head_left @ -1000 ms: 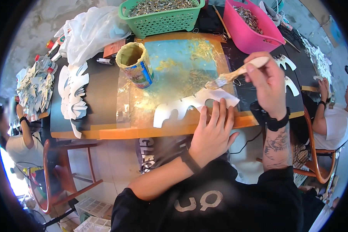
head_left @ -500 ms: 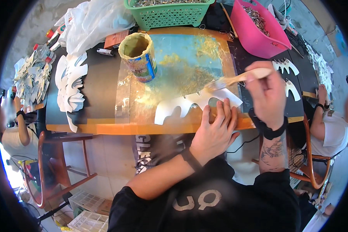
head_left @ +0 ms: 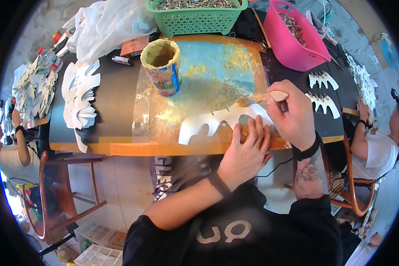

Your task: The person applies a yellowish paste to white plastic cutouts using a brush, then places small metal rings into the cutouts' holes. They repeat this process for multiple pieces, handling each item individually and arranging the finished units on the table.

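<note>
A white scalloped cutout (head_left: 199, 125) lies near the table's front edge, partly on a stained blue sheet. My left hand (head_left: 246, 153) presses flat on its right part, fingers stretched out and a little apart. My right hand (head_left: 292, 117) pinches a wooden-handled brush (head_left: 277, 95). The brush's bristle end, stained brown, meets the cutout's upper edge just beyond my left fingertips. Behind the cutout's left part stands an open can (head_left: 165, 79) with a thick yellowish crust round its rim. What is inside it is too dark to make out.
At the back stand a green basket (head_left: 195, 22) and a pink basket (head_left: 297, 48), both holding small metal parts. White cutouts (head_left: 80, 99) are stacked at left; two toothed ones (head_left: 323, 104) lie at right. Co-workers sit at both sides. A plastic bag (head_left: 106, 26) is at back left.
My right hand has moved left and slightly down, bringing the brush's bristles along the cutout's upper edge. The left hand stays in place on the cutout.
</note>
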Motion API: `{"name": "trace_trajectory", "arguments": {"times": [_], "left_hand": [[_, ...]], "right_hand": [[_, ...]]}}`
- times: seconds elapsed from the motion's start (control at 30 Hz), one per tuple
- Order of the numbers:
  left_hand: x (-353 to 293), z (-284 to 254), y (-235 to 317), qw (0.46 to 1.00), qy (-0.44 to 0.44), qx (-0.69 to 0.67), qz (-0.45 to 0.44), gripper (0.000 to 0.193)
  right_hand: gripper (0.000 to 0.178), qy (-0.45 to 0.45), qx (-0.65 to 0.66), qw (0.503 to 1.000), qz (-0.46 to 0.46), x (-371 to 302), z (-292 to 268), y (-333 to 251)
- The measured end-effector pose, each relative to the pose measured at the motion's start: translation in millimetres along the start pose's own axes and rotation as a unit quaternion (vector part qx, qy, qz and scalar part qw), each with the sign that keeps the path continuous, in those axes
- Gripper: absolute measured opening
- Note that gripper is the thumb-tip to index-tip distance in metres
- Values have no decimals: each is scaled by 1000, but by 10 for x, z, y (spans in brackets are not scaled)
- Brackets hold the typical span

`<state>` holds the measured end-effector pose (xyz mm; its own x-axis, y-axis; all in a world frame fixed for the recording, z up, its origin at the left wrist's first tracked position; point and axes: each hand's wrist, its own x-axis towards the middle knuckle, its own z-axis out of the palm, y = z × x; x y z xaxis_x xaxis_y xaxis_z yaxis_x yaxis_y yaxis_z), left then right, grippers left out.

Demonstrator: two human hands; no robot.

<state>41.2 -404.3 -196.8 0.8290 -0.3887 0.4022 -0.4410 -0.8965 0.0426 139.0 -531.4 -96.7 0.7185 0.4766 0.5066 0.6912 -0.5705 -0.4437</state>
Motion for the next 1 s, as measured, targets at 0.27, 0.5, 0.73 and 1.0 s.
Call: {"name": "trace_trajectory", "arguments": {"times": [0.27,0.5,0.73,1.0], "left_hand": [[-3,18,-2,1000,2,-6,0,73],[-7,3,-4,1000,1,-1,4,74],[5,-10,4,1000,0,3,11,75],[1,17,14,1000,8,5,0,77]], "right_hand": [[23,9,-38,996,-79,-26,-157,-12],[26,-151,-37,985,-77,-192,-527,-19],[24,-119,-12,988,-100,-100,-275,31],[20,-30,2,999,-29,-141,-400,-16]]}}
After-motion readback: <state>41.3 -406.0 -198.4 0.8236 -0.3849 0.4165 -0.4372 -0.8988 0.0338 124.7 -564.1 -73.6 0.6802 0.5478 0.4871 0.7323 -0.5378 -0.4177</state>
